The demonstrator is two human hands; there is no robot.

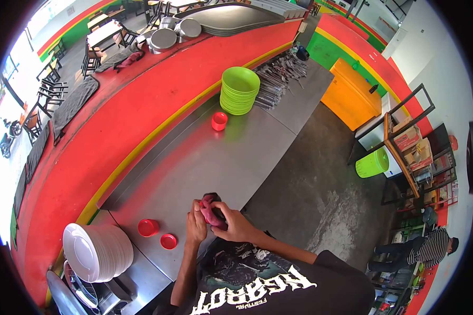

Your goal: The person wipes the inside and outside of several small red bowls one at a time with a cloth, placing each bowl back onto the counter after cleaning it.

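While the head camera is looking down over the steel counter, the person's left hand and right hand are meeting in front of the dark shirt, both clamping a crumpled dark-red cloth between them. The cloth is hanging just at the counter's near edge, well apart from the lone red cup that is standing beside the stacked green bowls. Two more red cups are sitting near the left forearm; a sideways sweep of that elbow could be knocking them over. The tall pile of white plates is leaning, so a bump might be sending it sliding, and a careless reach could be toppling the bowls into the loose cutlery.

The fingers are covering much of the cloth, and whether it is wrapping something cannot be told. The plates are partly hiding the metal items beneath them, the dark round border is cutting off the corners, and the far cutlery is blurring into one heap.
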